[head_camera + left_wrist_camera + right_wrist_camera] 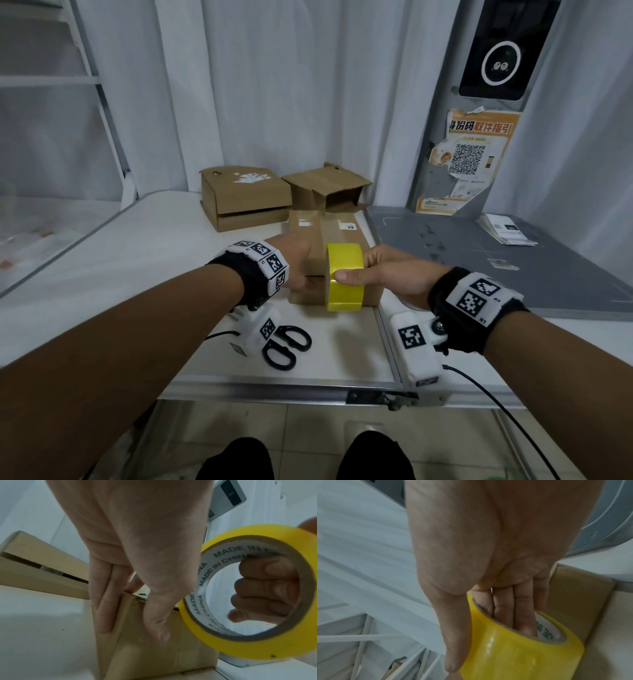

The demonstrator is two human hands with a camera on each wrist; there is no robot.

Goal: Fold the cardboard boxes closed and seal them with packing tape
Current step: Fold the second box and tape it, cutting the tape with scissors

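A closed cardboard box (337, 236) lies in front of me on the white table (137, 260). My left hand (301, 267) rests on its near left corner, fingers (104, 601) straight down the left side and thumb (157, 622) pressing on the near face. My right hand (376, 274) grips a yellow tape roll (344, 277) over the box's near end, fingers (262, 588) through the core and thumb (455, 635) on the outside. Two more cardboard boxes stand behind: one (245, 198) shut with a gap at its front, one (329, 188) with flaps open.
Black-handled scissors (286, 344) lie on the table near its front edge, under my left wrist. A grey platform (479, 260) with papers (507, 229) adjoins on the right. A white curtain (274, 85) hangs behind, a white shelf frame (96, 85) at the left.
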